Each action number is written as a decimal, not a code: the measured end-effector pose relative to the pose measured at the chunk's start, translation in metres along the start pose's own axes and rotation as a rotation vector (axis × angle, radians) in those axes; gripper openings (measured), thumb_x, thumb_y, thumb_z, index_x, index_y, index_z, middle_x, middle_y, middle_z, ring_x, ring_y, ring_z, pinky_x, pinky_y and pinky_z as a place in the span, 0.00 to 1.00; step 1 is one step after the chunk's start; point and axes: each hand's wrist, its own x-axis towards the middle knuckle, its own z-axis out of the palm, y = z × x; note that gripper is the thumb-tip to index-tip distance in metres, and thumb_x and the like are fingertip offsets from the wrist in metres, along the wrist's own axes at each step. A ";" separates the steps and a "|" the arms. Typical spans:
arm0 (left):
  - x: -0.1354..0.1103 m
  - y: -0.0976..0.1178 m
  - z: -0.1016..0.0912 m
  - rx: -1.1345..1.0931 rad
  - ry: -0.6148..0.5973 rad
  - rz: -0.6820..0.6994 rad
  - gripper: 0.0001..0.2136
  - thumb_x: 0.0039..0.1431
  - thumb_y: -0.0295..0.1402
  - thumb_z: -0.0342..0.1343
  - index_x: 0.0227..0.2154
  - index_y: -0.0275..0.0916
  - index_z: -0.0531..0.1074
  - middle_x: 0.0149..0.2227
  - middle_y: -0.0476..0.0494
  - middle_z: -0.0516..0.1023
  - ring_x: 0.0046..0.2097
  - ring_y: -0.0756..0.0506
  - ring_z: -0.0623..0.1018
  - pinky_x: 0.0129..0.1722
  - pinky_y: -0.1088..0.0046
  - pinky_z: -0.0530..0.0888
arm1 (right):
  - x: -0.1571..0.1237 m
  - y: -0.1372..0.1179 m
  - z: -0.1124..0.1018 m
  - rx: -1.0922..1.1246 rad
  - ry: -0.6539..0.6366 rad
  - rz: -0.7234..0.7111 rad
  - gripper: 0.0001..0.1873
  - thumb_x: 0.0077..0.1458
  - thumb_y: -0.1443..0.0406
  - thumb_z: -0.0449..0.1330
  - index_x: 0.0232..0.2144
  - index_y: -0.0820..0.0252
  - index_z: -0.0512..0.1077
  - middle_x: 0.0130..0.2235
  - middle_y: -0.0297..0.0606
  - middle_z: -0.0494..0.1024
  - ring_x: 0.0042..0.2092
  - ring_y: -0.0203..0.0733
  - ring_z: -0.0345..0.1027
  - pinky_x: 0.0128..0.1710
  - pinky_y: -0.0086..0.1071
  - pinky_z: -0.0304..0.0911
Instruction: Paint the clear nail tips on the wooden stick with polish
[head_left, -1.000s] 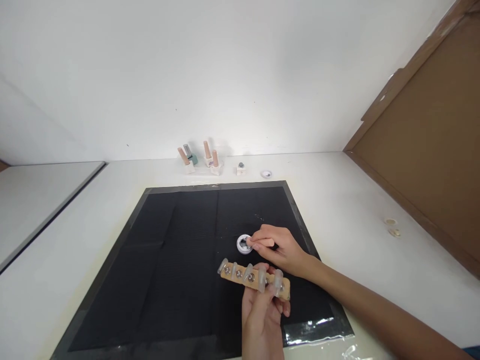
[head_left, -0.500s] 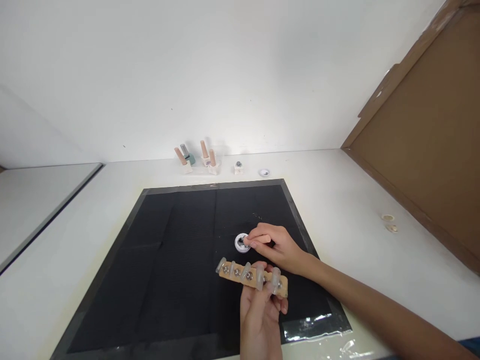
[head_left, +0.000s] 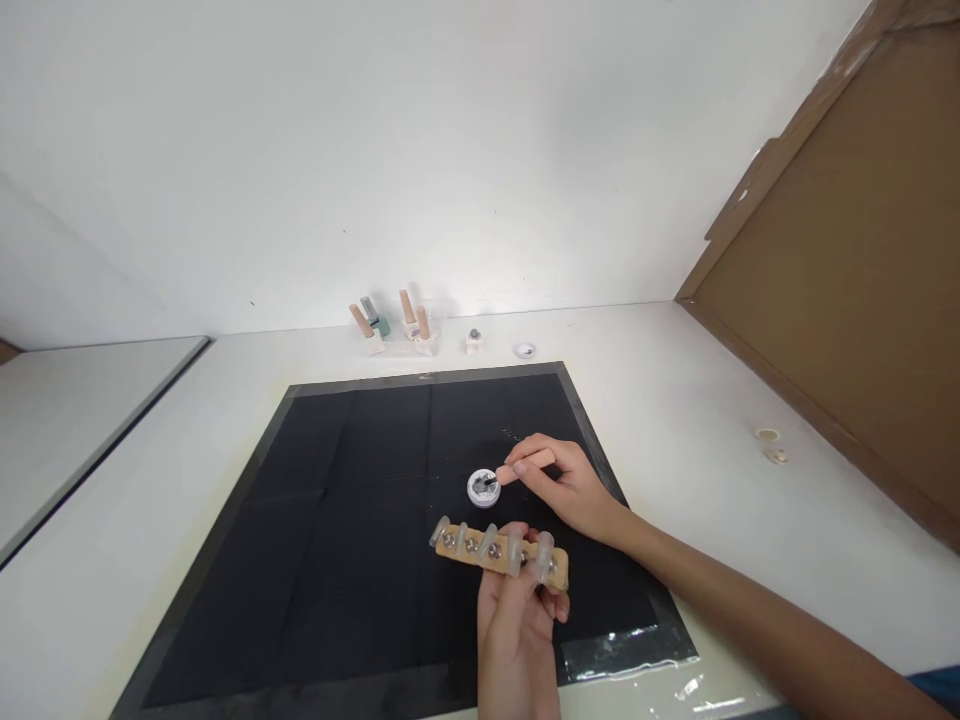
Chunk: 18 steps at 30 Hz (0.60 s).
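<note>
Gripping a tan wooden strip of clear nail tips [head_left: 497,546], left hand [head_left: 517,625] sits lower centre; right hand [head_left: 562,485] pinches a peach-handled brush [head_left: 517,467] over a small white round pot [head_left: 483,488].

This looks like a nail-art practice station set up at a plain desk rather than a full salon. A white tabletop [head_left: 712,400] runs to a bare white wall [head_left: 375,150], with a black work mat [head_left: 360,520] spread across the middle of the frame. Against the wall at upper centre stand several nail polish bottles [head_left: 394,325]. Low in the centre are a wooden holder of clear nail tips [head_left: 495,548] and a small white pot [head_left: 483,487]. A brown board [head_left: 862,300] leans at the right.
</note>
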 end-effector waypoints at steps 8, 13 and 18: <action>0.007 -0.006 -0.006 0.029 -0.056 0.069 0.16 0.39 0.30 0.66 0.34 0.38 0.71 0.31 0.47 0.72 0.24 0.53 0.69 0.19 0.80 0.62 | 0.006 -0.028 -0.021 0.420 0.262 0.154 0.13 0.55 0.57 0.58 0.25 0.60 0.70 0.17 0.27 0.62 0.19 0.30 0.52 0.18 0.25 0.52; 0.011 -0.010 -0.008 0.076 -0.095 0.079 0.18 0.35 0.32 0.68 0.32 0.38 0.69 0.28 0.50 0.71 0.21 0.55 0.67 0.17 0.80 0.60 | -0.009 -0.042 -0.041 0.618 0.198 0.191 0.15 0.53 0.55 0.59 0.23 0.59 0.68 0.16 0.25 0.57 0.18 0.29 0.49 0.18 0.25 0.49; 0.006 -0.013 -0.003 0.183 -0.151 0.069 0.20 0.33 0.38 0.70 0.30 0.37 0.71 0.27 0.48 0.71 0.21 0.54 0.67 0.16 0.80 0.61 | -0.026 -0.033 -0.062 0.594 0.255 0.162 0.16 0.50 0.54 0.60 0.22 0.59 0.68 0.19 0.28 0.59 0.19 0.31 0.49 0.18 0.27 0.48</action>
